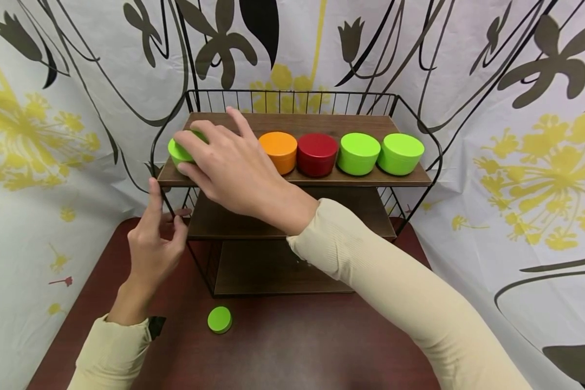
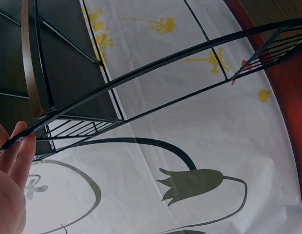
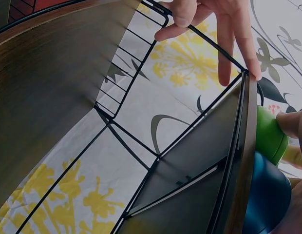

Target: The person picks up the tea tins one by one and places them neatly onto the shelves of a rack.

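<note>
My right hand [image 1: 229, 168] reaches over the left end of the top shelf [image 1: 297, 122] and grips a lime-green round jar [image 1: 180, 151]. In the right wrist view, a blue jar [image 3: 268, 195] stands beside that green jar [image 3: 270, 134]; my hand hides the blue one in the head view. Rightward along the shelf front are an orange jar [image 1: 278, 153], a dark red jar [image 1: 317, 155] and two green jars [image 1: 358, 154]. My left hand [image 1: 156, 244] holds the rack's black wire side frame [image 2: 68, 108] between thumb and fingers, its index finger raised to the shelf corner.
The wire rack has a middle shelf [image 1: 283, 211] and a bottom shelf [image 1: 278, 268]. A small green round piece [image 1: 220, 319] lies on the dark red table [image 1: 292, 341] in front. Flower-patterned cloth [image 1: 531, 216] hangs behind and on both sides.
</note>
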Action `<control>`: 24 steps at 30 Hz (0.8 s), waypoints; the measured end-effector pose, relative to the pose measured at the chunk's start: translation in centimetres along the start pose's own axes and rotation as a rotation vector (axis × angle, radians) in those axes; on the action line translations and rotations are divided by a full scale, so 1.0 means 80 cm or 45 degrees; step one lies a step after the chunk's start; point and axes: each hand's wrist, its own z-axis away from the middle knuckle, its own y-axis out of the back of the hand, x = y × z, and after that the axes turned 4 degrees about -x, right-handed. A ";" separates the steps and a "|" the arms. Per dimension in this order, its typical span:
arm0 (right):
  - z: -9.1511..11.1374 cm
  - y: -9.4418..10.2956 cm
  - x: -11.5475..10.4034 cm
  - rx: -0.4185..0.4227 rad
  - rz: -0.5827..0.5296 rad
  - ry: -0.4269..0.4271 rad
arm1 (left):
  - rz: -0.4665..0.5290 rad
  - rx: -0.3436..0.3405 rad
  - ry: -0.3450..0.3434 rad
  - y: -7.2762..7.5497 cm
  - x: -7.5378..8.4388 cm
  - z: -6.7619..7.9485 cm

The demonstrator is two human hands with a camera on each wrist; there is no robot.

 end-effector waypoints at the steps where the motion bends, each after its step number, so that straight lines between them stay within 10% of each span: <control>1: 0.000 0.000 0.000 -0.004 0.002 -0.007 | -0.002 -0.001 0.000 0.000 0.000 0.000; 24: 0.004 -0.004 0.005 0.012 0.023 -0.046 | 0.007 0.001 -0.003 0.000 0.001 -0.001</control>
